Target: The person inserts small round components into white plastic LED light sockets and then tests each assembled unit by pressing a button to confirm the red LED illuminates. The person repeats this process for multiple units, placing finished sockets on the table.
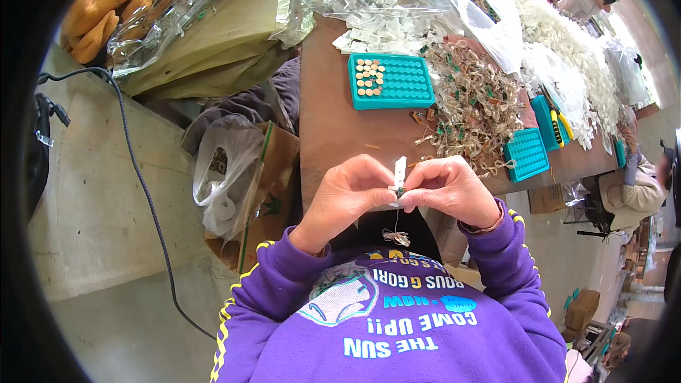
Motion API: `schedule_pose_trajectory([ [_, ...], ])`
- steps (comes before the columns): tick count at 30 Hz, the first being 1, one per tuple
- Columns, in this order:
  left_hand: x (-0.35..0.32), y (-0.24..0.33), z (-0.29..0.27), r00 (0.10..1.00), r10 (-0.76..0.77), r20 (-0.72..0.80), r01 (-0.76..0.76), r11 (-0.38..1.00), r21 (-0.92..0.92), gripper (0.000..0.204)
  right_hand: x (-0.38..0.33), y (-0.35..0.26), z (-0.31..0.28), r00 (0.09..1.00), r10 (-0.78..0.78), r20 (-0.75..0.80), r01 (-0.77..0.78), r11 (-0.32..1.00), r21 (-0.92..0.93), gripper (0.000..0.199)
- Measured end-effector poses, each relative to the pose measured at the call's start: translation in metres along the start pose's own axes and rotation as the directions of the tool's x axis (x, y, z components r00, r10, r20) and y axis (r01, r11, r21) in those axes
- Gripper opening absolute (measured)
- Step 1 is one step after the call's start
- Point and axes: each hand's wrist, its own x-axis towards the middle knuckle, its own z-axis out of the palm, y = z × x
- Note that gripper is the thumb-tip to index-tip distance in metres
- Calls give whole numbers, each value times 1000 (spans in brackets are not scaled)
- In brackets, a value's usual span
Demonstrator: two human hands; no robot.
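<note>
My left hand (347, 188) and my right hand (452, 186) meet at the near edge of the table, fingers pinched. Between their fingertips is a small white plastic housing (400, 169), held upright. At its lower end sits a small dark green part (400, 191), partly covered by my fingers. A thin wire hangs below it, ending in a bundled coil of clear-coated wire (397, 237). Beyond my hands lies a teal tray (411, 85) with several round tan discs in its left pockets. To its right is a heap of coiled wires with small green parts (475, 103).
White plastic pieces (383, 32) are piled at the back under clear plastic sheeting. On the right are another teal tray (527, 156) and yellow-handled pliers (565, 125). A cardboard box (273, 177) with a plastic bag stands left of the table. Other people work at the far right.
</note>
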Motion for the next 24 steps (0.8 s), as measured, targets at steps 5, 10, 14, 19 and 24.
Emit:
schedule_pose_trajectory([
  [5,1,-2,-2,997,-53,63,50,997,51,16,-1,1,-2,989,-145,34,149,959,-240,11],
  [10,-1,-5,1,984,-87,156,97,994,-58,18,-2,11,-1,993,106,47,-111,983,144,19],
  [14,-2,-11,11,992,-33,118,52,986,-158,19,6,25,4,980,79,181,-161,851,500,18],
  [19,-2,-11,16,967,186,-176,-155,973,174,15,2,25,9,973,218,-74,-160,872,462,15],
  [24,-1,-17,19,857,413,-308,-245,853,461,15,-5,20,20,980,62,-191,-52,997,61,15],
])
